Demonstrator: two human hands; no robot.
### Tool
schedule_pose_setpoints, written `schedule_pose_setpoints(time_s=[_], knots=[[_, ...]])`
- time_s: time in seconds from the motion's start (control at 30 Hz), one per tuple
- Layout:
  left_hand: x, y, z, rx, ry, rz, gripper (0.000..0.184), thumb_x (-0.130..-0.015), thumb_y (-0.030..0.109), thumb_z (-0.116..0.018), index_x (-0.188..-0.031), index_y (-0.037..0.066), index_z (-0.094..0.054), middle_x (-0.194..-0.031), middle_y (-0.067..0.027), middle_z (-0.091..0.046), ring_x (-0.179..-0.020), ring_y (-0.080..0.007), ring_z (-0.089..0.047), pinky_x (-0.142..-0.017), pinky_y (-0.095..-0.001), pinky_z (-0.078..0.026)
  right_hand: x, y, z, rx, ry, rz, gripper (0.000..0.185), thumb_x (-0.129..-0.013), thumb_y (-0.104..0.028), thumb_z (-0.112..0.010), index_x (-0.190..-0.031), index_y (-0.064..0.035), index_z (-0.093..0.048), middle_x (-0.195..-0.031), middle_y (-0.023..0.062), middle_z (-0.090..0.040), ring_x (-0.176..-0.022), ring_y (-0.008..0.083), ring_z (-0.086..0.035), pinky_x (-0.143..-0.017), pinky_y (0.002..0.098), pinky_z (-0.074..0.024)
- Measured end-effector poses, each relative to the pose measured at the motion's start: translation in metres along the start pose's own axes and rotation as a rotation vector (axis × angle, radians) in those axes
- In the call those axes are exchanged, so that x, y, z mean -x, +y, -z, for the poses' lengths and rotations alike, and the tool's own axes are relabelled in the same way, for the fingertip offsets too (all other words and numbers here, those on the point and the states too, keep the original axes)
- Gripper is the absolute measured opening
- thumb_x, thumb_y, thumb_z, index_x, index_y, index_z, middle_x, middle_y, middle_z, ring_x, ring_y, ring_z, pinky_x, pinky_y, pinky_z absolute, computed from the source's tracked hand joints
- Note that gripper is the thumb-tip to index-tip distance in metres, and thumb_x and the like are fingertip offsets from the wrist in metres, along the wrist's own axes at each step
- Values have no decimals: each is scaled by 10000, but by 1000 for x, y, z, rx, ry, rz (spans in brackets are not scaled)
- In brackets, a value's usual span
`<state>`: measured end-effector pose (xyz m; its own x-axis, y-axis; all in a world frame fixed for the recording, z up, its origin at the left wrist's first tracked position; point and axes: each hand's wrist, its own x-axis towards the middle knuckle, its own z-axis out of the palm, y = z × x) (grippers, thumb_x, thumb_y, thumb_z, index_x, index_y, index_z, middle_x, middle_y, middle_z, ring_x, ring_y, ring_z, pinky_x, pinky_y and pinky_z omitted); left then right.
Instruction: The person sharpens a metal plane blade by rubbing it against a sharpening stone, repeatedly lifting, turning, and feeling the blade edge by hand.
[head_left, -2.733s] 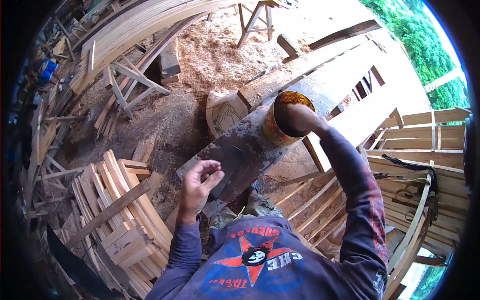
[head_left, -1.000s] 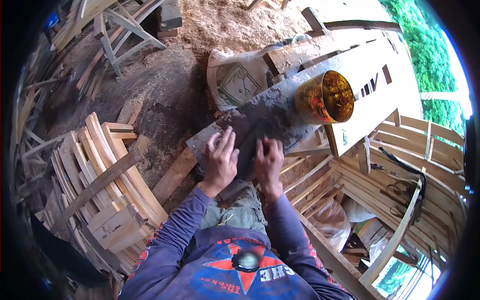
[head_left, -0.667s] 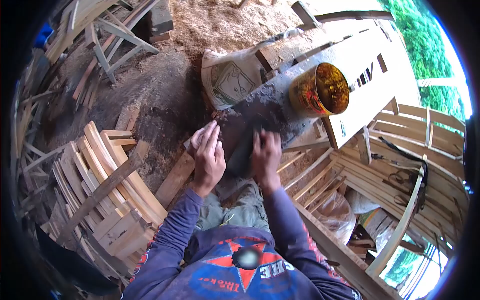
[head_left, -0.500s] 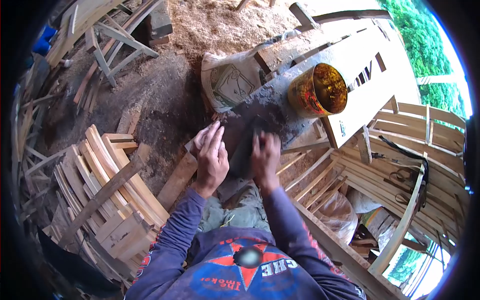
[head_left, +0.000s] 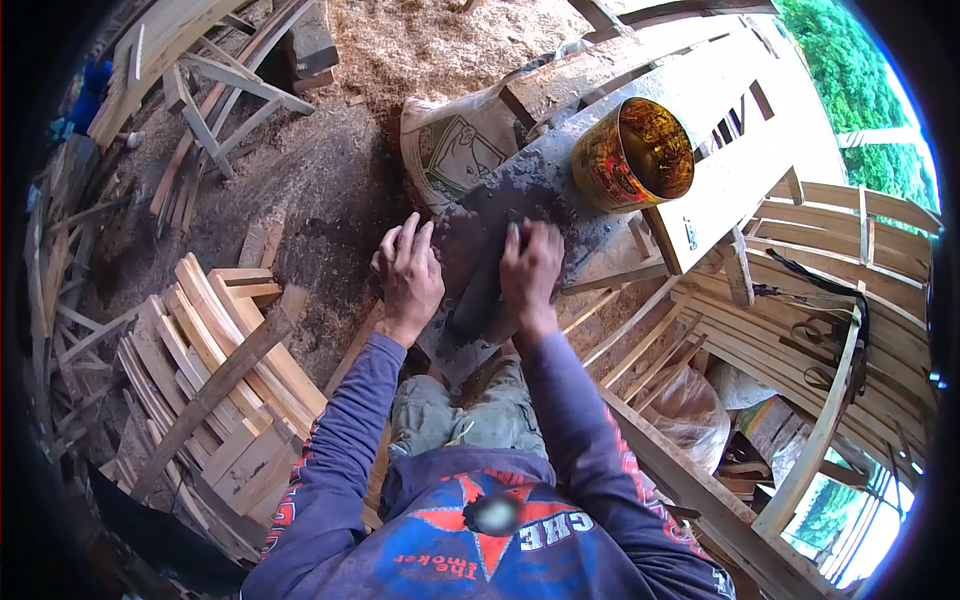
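A dark, long flat bar (head_left: pixel 477 296) lies lengthwise on a wet, grey-stained board (head_left: pixel 455 235) in front of me. My right hand (head_left: pixel 531 262) is closed at the bar's far right side, thumb against it; its exact kind I cannot make out. On the left, my left hand (head_left: pixel 410 272) rests by the board's edge, apart from the bar, its fingers stretched out and slightly bent. Beyond my right hand, a yellow, stained bucket (head_left: pixel 607 165) stands on the board, with its inside coated brown.
A printed white sack (head_left: pixel 452 150) sits against the board's left side. Stacked timber pieces (head_left: pixel 225 370) lie at left, and a slatted wooden frame (head_left: pixel 810 270) stands at right. Sawdust (head_left: pixel 420 50) covers the ground ahead. A pale plank (head_left: pixel 730 190) extends right of the bucket.
Both hands have moved a little farther from my body, the dark bar shifting with my right hand. The left hand's fingers now spread more. The whole view has tilted slightly.
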<state>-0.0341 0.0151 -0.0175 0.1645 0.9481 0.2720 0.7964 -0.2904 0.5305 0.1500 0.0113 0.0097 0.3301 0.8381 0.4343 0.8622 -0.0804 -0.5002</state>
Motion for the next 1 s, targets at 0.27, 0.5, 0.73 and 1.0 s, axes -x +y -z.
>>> schedule_pose_setpoints(time_s=[0.27,0.5,0.73,1.0], knots=[[11,-2,-1,-26,16,-3,430,-934,138,-598,-1359,77,-608,-1456,-170,-513,-1313,-379,-461,-1071,-557,-368,24,2,11,3,-62,7,144,-929,-155,-705,-969,-40,-627,-928,179,-597,-899,392,-584,-813,513,-460],[2,-2,-1,-20,55,-7,436,-895,109,-607,-1329,68,-631,-1465,-153,-512,-1315,-392,-454,-1083,-551,-357,61,8,19,-35,-82,-12,130,-942,-154,-691,-967,-42,-629,-915,176,-599,-899,388,-588,-809,506,-465],[-10,52,8,158,-5,-168,472,-835,52,-600,-1303,30,-658,-1537,-109,-486,-1334,-377,-398,-1128,-521,-314,40,3,15,-1,-48,0,114,-949,-150,-675,-955,-44,-634,-902,170,-590,-884,378,-582,-798,495,-459],[-17,45,3,138,-49,-210,528,-818,18,-588,-1344,-15,-626,-1529,-90,-507,-1301,-374,-423,-1130,-480,-329,19,3,10,-80,-34,-30,114,-926,-130,-687,-990,-42,-652,-930,170,-610,-917,383,-593,-814,484,-467]])
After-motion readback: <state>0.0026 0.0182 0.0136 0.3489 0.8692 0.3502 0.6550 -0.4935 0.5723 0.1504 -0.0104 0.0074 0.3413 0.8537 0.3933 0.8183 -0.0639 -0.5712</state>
